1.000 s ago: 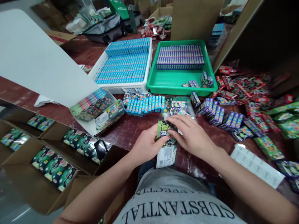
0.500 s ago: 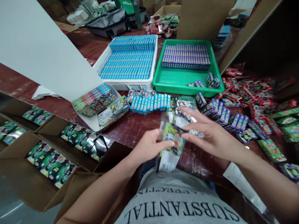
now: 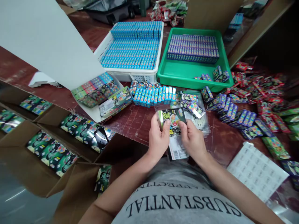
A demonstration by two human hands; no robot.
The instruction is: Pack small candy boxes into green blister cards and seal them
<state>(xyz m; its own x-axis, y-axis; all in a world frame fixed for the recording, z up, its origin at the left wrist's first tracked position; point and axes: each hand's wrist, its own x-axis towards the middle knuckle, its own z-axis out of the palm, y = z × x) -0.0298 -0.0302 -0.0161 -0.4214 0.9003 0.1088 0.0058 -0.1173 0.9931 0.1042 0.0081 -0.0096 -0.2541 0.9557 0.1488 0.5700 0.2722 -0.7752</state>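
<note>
Both my hands grip one clear bag (image 3: 174,130) with a green and black printed card and small boxes inside, held just above the table's near edge. My left hand (image 3: 158,138) pinches its left side, thumb on the front. My right hand (image 3: 192,140) pinches its right side. Just beyond the bag lie more clear bags and small packs (image 3: 192,105). A row of blue boxes (image 3: 154,95) stands behind them, and purple boxes (image 3: 225,110) lie scattered to the right.
A white crate (image 3: 130,76) of blue boxes and a green tray (image 3: 184,74) of purple boxes sit at the back. Open cartons (image 3: 58,146) with green packs stand at left. Red and green packs (image 3: 261,90) pile up at right. A label sheet (image 3: 257,171) lies near right.
My right hand, which had lifted off to the right half a second ago, has come back onto the bag. The bag is now held upright by both hands, and my view has dipped down.
</note>
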